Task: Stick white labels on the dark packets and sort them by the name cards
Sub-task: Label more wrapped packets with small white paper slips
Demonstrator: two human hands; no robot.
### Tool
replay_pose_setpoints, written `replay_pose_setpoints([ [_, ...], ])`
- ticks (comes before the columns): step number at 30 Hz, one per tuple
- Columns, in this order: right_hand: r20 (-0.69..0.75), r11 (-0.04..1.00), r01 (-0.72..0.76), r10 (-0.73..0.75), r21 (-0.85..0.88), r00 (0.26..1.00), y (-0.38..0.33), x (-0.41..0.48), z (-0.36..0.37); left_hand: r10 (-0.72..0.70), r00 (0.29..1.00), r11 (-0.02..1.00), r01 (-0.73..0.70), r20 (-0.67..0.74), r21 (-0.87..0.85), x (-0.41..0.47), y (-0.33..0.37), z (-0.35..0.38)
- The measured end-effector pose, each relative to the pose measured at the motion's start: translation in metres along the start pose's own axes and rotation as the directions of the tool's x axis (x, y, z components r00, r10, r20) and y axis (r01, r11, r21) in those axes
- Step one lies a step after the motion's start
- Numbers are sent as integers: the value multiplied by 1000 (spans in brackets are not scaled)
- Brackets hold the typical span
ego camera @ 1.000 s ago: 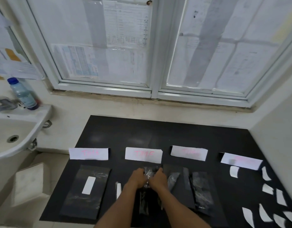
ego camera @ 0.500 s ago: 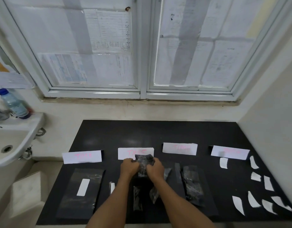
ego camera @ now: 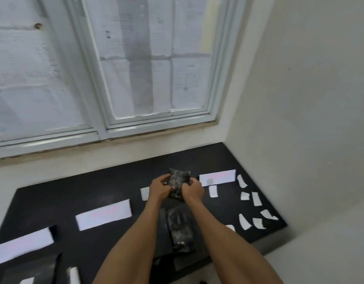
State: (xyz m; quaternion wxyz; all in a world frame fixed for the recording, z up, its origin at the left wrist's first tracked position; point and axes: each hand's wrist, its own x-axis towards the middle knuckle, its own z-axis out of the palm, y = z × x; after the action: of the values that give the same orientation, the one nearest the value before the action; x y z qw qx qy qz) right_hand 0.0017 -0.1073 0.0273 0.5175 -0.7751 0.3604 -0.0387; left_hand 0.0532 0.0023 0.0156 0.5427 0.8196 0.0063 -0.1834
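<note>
A crinkled dark packet [ego camera: 179, 181] is held up above the black table [ego camera: 218, 156]. My left hand [ego camera: 159, 188] grips its left edge and my right hand [ego camera: 193, 190] grips its right edge. Another dark packet [ego camera: 178, 228] lies on the table between my forearms. White name cards with faint pink writing lie in a row: one at the right [ego camera: 217, 177], one in the middle [ego camera: 104, 215], one at the left [ego camera: 21, 247]; a further card [ego camera: 144, 193] peeks out behind my left hand. Several loose white labels [ego camera: 256, 198] lie at the table's right end.
A labelled dark packet [ego camera: 29, 273] lies at the bottom left corner. A small white label [ego camera: 73, 275] lies beside it. A papered window [ego camera: 136, 68] stands behind the table, and a plain wall [ego camera: 310, 119] closes the right side.
The view has swung to the right and the sink has left the frame. Both hands have lifted the packet higher and carried it rightward, toward the right-hand cards.
</note>
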Motion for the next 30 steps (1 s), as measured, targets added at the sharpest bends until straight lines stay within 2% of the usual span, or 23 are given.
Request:
replay_pose_setpoints([
  [6, -73, 999, -39, 37, -20, 997, 30, 74, -72, -8, 998, 997, 14, 63, -80, 32, 30, 100],
  [11, -37, 997, -71, 71, -9, 997, 51, 123, -100, -121, 990, 969, 135, 77, -209, 59, 31, 136],
  [16, -24, 982, -189, 189, 16, 982, 74, 186, -114, -162, 983, 944, 179, 84, -277, 94, 35, 158],
  [18, -2, 975, -210, 210, -69, 978, 88, 206, -116, -172, 982, 929, 186, 72, -319, 108, 34, 164],
  [22, 129, 943, -141, 187, -302, 974, 109, 222, -110, -185, 982, 905, 185, 38, -382, 124, 36, 165],
  [25, 211, 917, -107, 200, -383, 957, 120, 234, -96, -195, 980, 903, 191, 29, -386, 137, 35, 165],
  [30, 156, 890, -115, 202, -442, 967, 131, 239, -78, -206, 978, 891, 203, 37, -406, 143, 29, 163],
])
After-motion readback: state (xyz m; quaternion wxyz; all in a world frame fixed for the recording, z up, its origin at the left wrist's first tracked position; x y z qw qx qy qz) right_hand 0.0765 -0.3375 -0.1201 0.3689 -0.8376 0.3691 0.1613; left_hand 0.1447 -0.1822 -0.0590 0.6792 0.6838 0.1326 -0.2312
